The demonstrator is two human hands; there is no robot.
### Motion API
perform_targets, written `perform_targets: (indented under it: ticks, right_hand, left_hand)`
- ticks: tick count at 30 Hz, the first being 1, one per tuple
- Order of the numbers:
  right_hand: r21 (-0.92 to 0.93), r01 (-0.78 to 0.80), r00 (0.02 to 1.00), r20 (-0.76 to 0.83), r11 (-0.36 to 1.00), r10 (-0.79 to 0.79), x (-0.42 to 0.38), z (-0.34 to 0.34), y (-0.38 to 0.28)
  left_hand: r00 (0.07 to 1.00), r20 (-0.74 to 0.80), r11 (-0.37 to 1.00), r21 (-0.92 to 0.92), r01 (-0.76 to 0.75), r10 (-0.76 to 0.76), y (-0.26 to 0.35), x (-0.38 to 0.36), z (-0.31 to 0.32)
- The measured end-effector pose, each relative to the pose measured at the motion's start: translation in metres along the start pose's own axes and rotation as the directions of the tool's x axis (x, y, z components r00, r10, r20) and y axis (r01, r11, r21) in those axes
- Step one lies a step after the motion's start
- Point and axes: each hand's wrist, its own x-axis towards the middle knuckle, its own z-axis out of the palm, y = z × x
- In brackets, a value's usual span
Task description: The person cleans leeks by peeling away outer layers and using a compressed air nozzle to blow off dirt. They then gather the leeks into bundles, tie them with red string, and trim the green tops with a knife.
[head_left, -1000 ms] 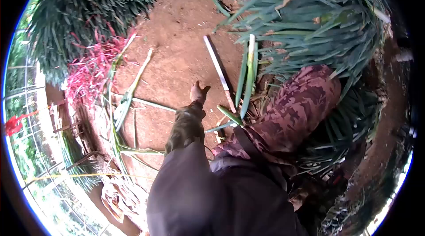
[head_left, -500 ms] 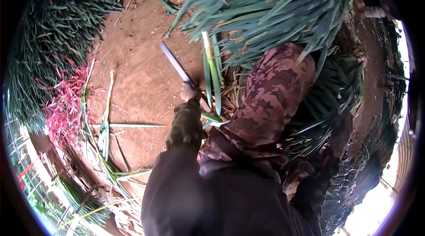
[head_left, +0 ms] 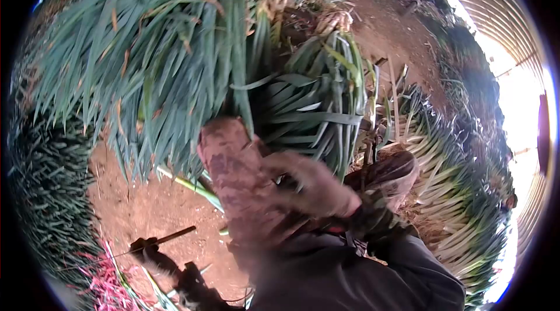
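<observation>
My left hand (head_left: pixel 151 252) is at the lower left, closed round the handle of a long knife (head_left: pixel 178 233). The blade points left and shows only as a thin line. My right hand (head_left: pixel 318 185) is blurred, its fingers apart and curved with nothing seen in them. It hangs over my camouflage-clad knee (head_left: pixel 227 159). Just beyond it lie the long green leaves of a leek bundle (head_left: pixel 332 101). A larger heap of leeks (head_left: pixel 157 60) spreads across the upper left, leaves toward me. One loose leek stalk (head_left: pixel 195 187) lies beside my knee.
Red strips (head_left: pixel 111 282) are piled at the lower left on the brown dirt floor (head_left: pixel 175 212). Dense green leaves (head_left: pixel 46 188) line the left side. A row of leeks with pale stalks (head_left: pixel 443 194) runs along the right, under a curved ribbed roof (head_left: pixel 490 2).
The view has swung to the right. My left hand with the knife now appears lower and further left. My right hand has come into plain view above my leg.
</observation>
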Motion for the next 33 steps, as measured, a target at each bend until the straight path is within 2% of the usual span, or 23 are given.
perform_targets:
  ticks: [1,2,3,5,7,8,10,11,12,13,14,15,16,17,18,19,21,22,23,25,26,29,33]
  right_hand:
    - [0.041,0.047,0.999,0.017,0.998,-0.048,-0.001,0.016,-0.008]
    - [-0.115,0.094,0.995,0.050,0.989,-0.089,-0.001,0.030,-0.016]
    - [-0.193,0.136,0.990,0.060,0.972,-0.127,0.001,0.039,-0.024]
    - [-0.274,0.216,0.976,0.052,0.937,-0.210,0.003,0.052,-0.037]
    - [-0.284,0.127,0.991,-0.010,0.950,-0.136,-0.005,0.057,-0.037]
    - [-0.320,0.070,0.985,-0.130,0.945,-0.117,-0.005,0.046,-0.035]
    - [-0.255,-0.068,0.946,-0.322,0.965,-0.019,-0.007,0.007,-0.020]
    - [-0.275,-0.196,0.896,-0.440,0.941,0.058,-0.015,-0.012,-0.009]
    - [-0.285,-0.356,0.864,-0.464,0.890,0.197,-0.028,-0.033,0.012]
    - [-0.383,-0.301,0.821,-0.570,0.873,0.033,-0.038,-0.057,0.031]
    - [-0.413,-0.219,0.776,-0.623,0.884,-0.099,-0.046,-0.085,0.055]
    - [-0.362,-0.345,0.722,-0.691,0.866,-0.002,-0.063,-0.111,0.073]
    - [-0.227,-0.449,0.674,-0.721,0.864,0.161,-0.069,-0.137,0.071]
    - [-0.128,-0.478,0.682,-0.677,0.869,0.275,-0.088,-0.162,0.099]
    - [-0.023,-0.478,0.659,-0.671,0.878,0.341,-0.095,-0.179,0.107]
    - [0.093,-0.490,0.647,-0.628,0.867,0.433,-0.093,-0.193,0.111]
    - [0.327,-0.540,0.607,-0.487,0.775,0.628,-0.084,-0.220,0.111]
    - [0.438,-0.573,0.579,-0.382,0.693,0.720,-0.077,-0.232,0.104]
    - [0.658,-0.447,0.553,-0.329,0.606,0.765,-0.063,-0.233,0.098]
    - [0.502,-0.529,0.554,-0.407,0.684,0.727,-0.049,-0.236,0.135]
    - [0.567,-0.540,0.547,-0.326,0.622,0.771,-0.048,-0.241,0.138]
    - [0.565,-0.581,0.503,-0.316,0.585,0.805,-0.023,-0.244,0.140]
    - [0.585,-0.545,0.542,-0.301,0.601,0.785,-0.004,-0.250,0.170]
  left_hand:
    - [0.999,0.038,0.999,-0.019,-0.029,0.030,0.038,-0.001,0.024]
    - [0.991,0.110,0.997,-0.021,-0.077,0.079,0.069,-0.006,0.053]
    - [0.976,0.178,0.992,-0.022,-0.125,0.127,0.097,-0.013,0.086]
    - [0.942,0.324,0.996,-0.047,-0.075,0.086,0.141,-0.039,0.162]
    - [0.884,0.456,0.990,-0.045,0.136,-0.100,0.159,-0.070,0.229]
    - [0.841,0.541,0.995,-0.086,0.056,-0.001,0.154,-0.080,0.258]
    - [0.699,0.704,0.992,-0.107,-0.074,0.128,0.157,-0.103,0.313]
    - [0.604,0.783,0.987,-0.088,-0.133,0.151,0.164,-0.117,0.340]
    - [0.468,0.865,0.974,-0.092,-0.206,0.181,0.161,-0.125,0.365]
    - [0.320,0.927,0.955,-0.106,-0.276,0.196,0.150,-0.134,0.389]
    - [0.280,0.936,0.947,-0.126,-0.295,0.212,0.138,-0.145,0.415]
    - [0.238,0.944,0.938,-0.146,-0.314,0.227,0.123,-0.151,0.439]
    - [0.191,0.956,0.867,-0.102,-0.487,0.220,0.108,-0.150,0.464]
    - [0.146,0.967,0.763,-0.067,-0.643,0.208,0.093,-0.149,0.488]
    - [0.134,0.989,0.754,0.042,-0.655,0.061,0.084,-0.148,0.514]
    - [0.158,0.963,0.664,-0.028,-0.747,0.218,0.055,-0.151,0.535]
    - [0.030,0.994,0.602,-0.039,-0.798,0.105,0.024,-0.151,0.560]
    - [-0.017,0.993,0.482,0.044,-0.875,-0.120,0.019,-0.158,0.562]
    - [0.002,0.993,0.388,0.048,-0.920,-0.119,0.014,-0.166,0.557]
    - [-0.011,1.000,0.424,0.000,-0.906,-0.024,0.010,-0.167,0.551]
    - [-0.015,1.000,0.438,-0.015,-0.899,0.004,0.006,-0.165,0.551]
    - [-0.017,0.998,0.486,-0.043,-0.873,0.057,-0.009,-0.166,0.554]
    - [-0.007,0.999,0.491,-0.027,-0.871,0.043,0.000,-0.165,0.553]
